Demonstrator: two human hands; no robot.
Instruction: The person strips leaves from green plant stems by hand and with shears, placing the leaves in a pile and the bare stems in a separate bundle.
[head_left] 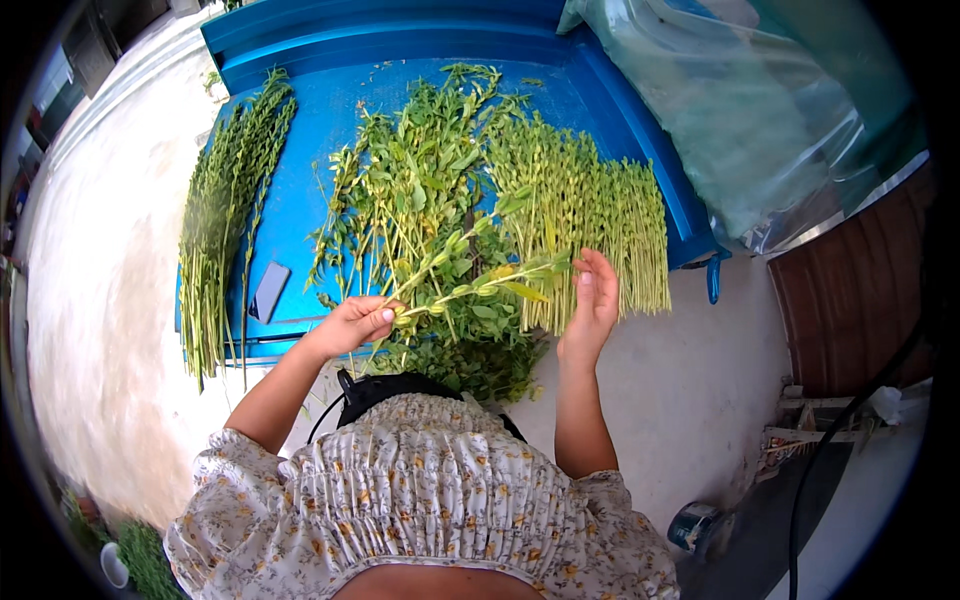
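Observation:
Two green sesame stalks (455,290) with pods along their stems are pinched near one end in my left hand (358,325). They slant up to the right over a leafy heap. Beside the tip of the lower stalk is my right hand (592,305), fingers raised and slightly curved, thumb apart. Whether its fingertips touch the leaf there is hard to see. Under and beyond the held stalks lies a loose pile of leafy stalks (415,165). To its right, stripped stalks (590,220) are laid side by side in a neat row.
Everything lies on a blue metal bed (330,110) with raised sides. At its left is another bundle of stalks (230,200), with a grey flat phone-like object (268,292) beside it. Cut leaves (470,365) heap near my lap. Clear plastic sheeting (740,120) hangs over the right side.

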